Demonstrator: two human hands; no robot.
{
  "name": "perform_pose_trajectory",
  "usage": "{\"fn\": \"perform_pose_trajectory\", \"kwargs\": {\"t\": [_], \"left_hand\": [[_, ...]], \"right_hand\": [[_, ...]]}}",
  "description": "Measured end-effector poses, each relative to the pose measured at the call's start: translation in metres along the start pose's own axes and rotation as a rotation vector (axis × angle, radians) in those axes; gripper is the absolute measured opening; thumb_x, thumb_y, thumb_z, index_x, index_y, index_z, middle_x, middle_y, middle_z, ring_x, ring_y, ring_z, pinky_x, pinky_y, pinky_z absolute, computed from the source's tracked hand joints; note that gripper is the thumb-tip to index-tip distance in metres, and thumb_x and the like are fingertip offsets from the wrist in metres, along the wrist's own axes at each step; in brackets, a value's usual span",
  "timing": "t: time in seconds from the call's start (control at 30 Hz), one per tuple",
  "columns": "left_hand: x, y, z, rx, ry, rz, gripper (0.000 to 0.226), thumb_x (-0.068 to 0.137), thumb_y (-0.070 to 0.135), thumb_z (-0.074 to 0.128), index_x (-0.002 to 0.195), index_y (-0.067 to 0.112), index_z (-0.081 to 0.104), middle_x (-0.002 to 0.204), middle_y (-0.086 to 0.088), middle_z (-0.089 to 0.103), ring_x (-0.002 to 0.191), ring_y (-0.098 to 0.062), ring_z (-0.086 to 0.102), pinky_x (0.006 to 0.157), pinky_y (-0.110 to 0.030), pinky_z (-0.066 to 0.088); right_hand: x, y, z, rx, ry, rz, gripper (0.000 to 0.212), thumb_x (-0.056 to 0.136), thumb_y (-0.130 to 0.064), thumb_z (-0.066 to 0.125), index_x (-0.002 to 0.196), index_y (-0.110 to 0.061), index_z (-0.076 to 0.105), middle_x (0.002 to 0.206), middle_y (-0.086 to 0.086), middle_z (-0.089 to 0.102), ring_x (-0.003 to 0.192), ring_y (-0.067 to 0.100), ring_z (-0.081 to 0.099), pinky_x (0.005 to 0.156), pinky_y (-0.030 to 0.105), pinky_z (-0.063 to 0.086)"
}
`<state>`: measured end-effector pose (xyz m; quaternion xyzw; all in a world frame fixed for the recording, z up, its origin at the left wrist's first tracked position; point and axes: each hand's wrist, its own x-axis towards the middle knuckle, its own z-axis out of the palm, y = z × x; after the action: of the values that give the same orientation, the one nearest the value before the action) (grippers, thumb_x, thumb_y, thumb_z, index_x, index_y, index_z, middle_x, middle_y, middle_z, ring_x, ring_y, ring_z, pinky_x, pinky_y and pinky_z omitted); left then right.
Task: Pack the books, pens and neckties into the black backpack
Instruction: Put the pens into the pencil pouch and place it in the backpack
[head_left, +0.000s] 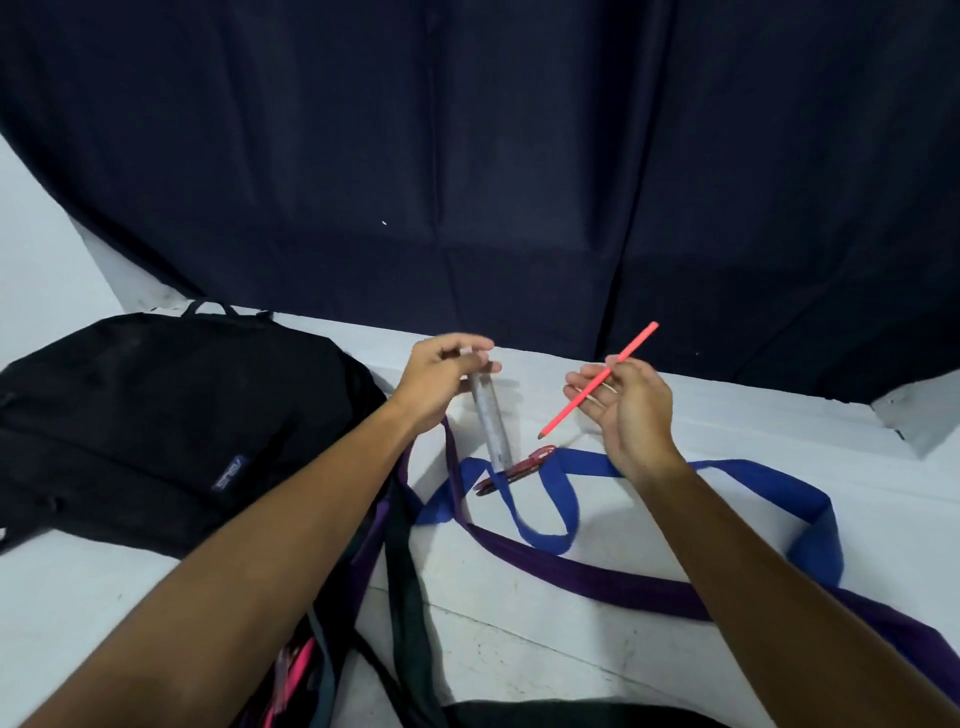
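The black backpack (156, 421) lies flat on the white table at the left. My left hand (441, 379) pinches the top of a grey pen (491, 421), which hangs tilted down over the table. My right hand (628, 405) holds a thin pink pencil (602, 376) across its fingers, tip pointing down-left. A dark red pen (511, 472) lies on the blue necktie (561, 499). A purple necktie (597, 577) crosses the table toward the right. A dark green necktie (410, 597) runs down toward me.
A dark navy curtain (493, 156) hangs behind the white table (519, 649). Pink and dark items (296, 670) lie at the near edge under my left forearm. The table's back edge runs just behind my hands.
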<state>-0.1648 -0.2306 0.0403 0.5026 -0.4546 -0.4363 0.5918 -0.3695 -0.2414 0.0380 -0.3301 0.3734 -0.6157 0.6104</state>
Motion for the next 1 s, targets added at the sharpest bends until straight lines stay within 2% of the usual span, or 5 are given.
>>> {"fn": "perform_pose_trajectory", "kwargs": {"t": [0.17,0.27,0.47,0.63,1.0], "left_hand": [[-0.005,0.037,0.000,-0.010,0.021,0.177,0.018,0.105,0.017,0.042,0.094,0.013,0.057,0.079,-0.006,0.050,0.062,-0.023,0.066,0.049,-0.035,0.057],[-0.010,0.033,0.006,0.333,-0.096,0.224,0.014,0.106,0.020,0.037,0.096,0.017,0.046,0.069,-0.005,0.049,0.045,-0.014,0.051,0.041,-0.021,0.039],[0.005,-0.021,0.011,1.058,-0.135,0.006,0.014,0.087,0.016,0.064,0.093,0.019,0.052,0.088,-0.003,0.060,0.085,-0.023,0.059,0.071,-0.028,0.043],[0.022,-0.049,0.021,1.250,-0.318,-0.110,0.014,0.079,0.026,0.075,0.075,0.020,0.063,0.085,0.000,0.065,0.086,-0.022,0.063,0.071,-0.028,0.047],[0.028,-0.075,0.042,1.326,-0.534,-0.172,0.022,0.080,0.011,0.064,0.064,0.018,0.050,0.073,-0.004,0.057,0.077,-0.024,0.056,0.065,-0.029,0.043]], "right_hand": [[0.002,-0.017,0.004,0.036,-0.027,-0.040,0.015,0.096,-0.004,0.041,0.087,-0.012,0.050,0.065,0.008,0.054,0.053,0.018,0.052,0.054,0.030,0.050],[0.005,-0.004,-0.006,-0.560,-0.167,-0.194,0.014,0.090,0.000,0.051,0.080,-0.008,0.051,0.063,0.003,0.052,0.050,0.013,0.043,0.047,0.024,0.035],[0.011,0.041,-0.027,-1.782,-0.732,-0.627,0.018,0.093,-0.021,0.059,0.107,-0.018,0.070,0.100,0.001,0.066,0.086,0.016,0.057,0.074,0.027,0.046],[0.016,0.064,-0.023,-1.923,-0.972,-0.903,0.022,0.092,-0.015,0.058,0.110,-0.017,0.070,0.104,0.004,0.068,0.099,0.023,0.055,0.068,0.035,0.043],[0.027,0.082,-0.033,-2.088,-1.015,-0.804,0.026,0.095,-0.012,0.048,0.115,-0.013,0.065,0.119,0.006,0.058,0.113,0.026,0.045,0.074,0.038,0.044]]}}
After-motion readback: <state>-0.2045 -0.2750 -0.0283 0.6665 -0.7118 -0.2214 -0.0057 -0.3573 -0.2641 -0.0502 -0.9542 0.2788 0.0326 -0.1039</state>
